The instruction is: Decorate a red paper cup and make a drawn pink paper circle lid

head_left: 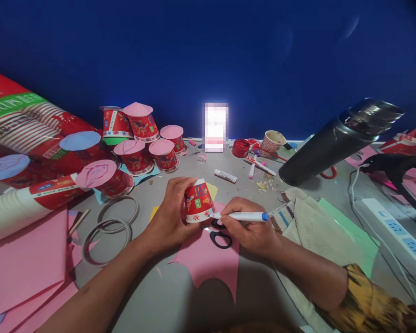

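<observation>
A red patterned paper cup (pixel 198 200) is gripped in my left hand (pixel 169 212), its wide rim facing down and slightly tilted. My right hand (pixel 251 226) holds a white marker with a blue end (pixel 244 216), and its tip meets the cup's white rim band or lies very close to it. Under both hands lies pink paper (pixel 213 268) with curved cut-outs along its front edge. Black-handled scissors (pixel 221 239) rest on that paper, partly hidden by my right hand and the cup.
Several upturned red cups (pixel 133 159) with paper discs stand back left. Two tape rings (pixel 107 243) lie beside my left forearm. A glue stick (pixel 225 175) and loose markers (pixel 260 165) lie ahead. On the right are a dark flask (pixel 327 145), a cloth (pixel 319 231) and a power strip (pixel 398 231).
</observation>
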Demonstrator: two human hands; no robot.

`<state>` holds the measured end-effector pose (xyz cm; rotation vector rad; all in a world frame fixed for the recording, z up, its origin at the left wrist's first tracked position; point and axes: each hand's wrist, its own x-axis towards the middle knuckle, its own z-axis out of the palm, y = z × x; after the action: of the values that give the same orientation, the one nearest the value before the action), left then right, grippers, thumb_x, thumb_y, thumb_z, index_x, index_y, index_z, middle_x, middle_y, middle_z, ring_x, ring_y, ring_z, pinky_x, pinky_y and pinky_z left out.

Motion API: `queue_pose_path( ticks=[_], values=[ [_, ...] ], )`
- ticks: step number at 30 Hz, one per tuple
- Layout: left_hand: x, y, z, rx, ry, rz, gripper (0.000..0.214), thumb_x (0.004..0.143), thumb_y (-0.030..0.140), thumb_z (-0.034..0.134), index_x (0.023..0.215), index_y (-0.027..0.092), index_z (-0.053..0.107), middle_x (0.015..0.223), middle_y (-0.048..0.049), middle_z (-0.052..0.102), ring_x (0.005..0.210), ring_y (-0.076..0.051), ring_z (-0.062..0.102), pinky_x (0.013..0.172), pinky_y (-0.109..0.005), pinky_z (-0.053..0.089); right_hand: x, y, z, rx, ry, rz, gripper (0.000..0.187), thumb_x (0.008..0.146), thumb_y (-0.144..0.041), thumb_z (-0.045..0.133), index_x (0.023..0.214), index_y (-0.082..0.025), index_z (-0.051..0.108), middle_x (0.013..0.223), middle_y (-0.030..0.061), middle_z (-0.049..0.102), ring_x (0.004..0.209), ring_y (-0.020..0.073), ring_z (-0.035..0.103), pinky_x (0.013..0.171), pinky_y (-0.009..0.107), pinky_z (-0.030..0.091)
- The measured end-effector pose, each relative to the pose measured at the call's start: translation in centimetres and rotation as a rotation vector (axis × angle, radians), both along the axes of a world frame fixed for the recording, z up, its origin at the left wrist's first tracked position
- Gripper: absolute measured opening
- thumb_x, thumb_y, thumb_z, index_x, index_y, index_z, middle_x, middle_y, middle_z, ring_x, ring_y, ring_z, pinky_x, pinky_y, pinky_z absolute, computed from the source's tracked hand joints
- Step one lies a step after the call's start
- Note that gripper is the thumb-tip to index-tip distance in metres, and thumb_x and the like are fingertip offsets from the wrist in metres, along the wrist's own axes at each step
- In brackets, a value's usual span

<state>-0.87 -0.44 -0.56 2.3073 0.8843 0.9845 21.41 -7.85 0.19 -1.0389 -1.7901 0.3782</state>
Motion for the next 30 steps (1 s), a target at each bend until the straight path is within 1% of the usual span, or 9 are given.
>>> queue_pose_path(
  ticks=[6,12,18,21,27,30],
  values=[
    [-0.03,0.09,-0.04,0.019,0.015,0.012,0.085,0.080,0.037,0.089,0.150,0.030,0.042,0.139,-0.0118,0.051,0.130,-0.034,0.056,0.109,-0.055,0.054,-0.01,0.09,0.08,0.012,0.019,0.014,0.011,0.099,-0.018,0.062,0.091,-0.021,0.068,0.078,0.0023,0.074,0.064,0.0141,0.067,0.065,0.027,0.054],
    [-0.02,0.08,-0.04,0.020,0.029,0.009,0.083,0.082,0.035,0.087,0.151,0.030,0.041,0.140,-0.0119,0.051,0.130,-0.033,0.056,0.109,-0.053,0.054,-0.18,0.10,0.30,0.005,0.023,0.022,0.013,0.099,-0.017,0.060,0.089,-0.021,0.067,0.077,0.0021,0.074,0.062,0.0131,0.065,0.062,0.026,0.052],
    [-0.16,0.15,-0.20,0.027,0.035,0.010,0.083,0.082,0.042,0.087,0.151,0.030,0.040,0.140,-0.0119,0.049,0.130,-0.033,0.055,0.110,-0.053,0.054,-0.19,0.05,0.33,-0.025,0.047,0.006,0.013,0.100,-0.019,0.060,0.089,-0.021,0.068,0.078,0.0022,0.074,0.062,0.0127,0.065,0.060,0.025,0.051],
    [-0.17,0.13,-0.24,0.035,0.040,0.008,0.082,0.084,0.041,0.086,0.151,0.029,0.040,0.141,-0.0121,0.049,0.132,-0.033,0.054,0.111,-0.053,0.053,-0.14,0.09,0.36,-0.040,0.054,0.021,0.013,0.100,-0.020,0.060,0.089,-0.020,0.068,0.077,0.0017,0.074,0.061,0.0123,0.065,0.060,0.025,0.051],
    [-0.13,-0.07,-0.06,0.060,0.086,0.078,0.084,0.083,0.046,0.087,0.151,0.029,0.042,0.142,-0.0124,0.046,0.135,-0.034,0.052,0.111,-0.051,0.054,0.01,0.14,0.40,-0.078,0.069,-0.021,0.012,0.099,-0.020,0.061,0.089,-0.021,0.068,0.081,0.0026,0.076,0.066,0.0132,0.068,0.064,0.025,0.053],
    [-0.08,-0.03,-0.06,0.068,0.095,0.078,0.084,0.083,0.047,0.086,0.152,0.029,0.042,0.142,-0.0124,0.045,0.135,-0.033,0.052,0.110,-0.049,0.054,0.03,0.21,0.32,-0.077,0.086,-0.019,0.012,0.099,-0.021,0.062,0.090,-0.021,0.068,0.082,0.0027,0.076,0.066,0.0131,0.069,0.065,0.026,0.054]
  ],
)
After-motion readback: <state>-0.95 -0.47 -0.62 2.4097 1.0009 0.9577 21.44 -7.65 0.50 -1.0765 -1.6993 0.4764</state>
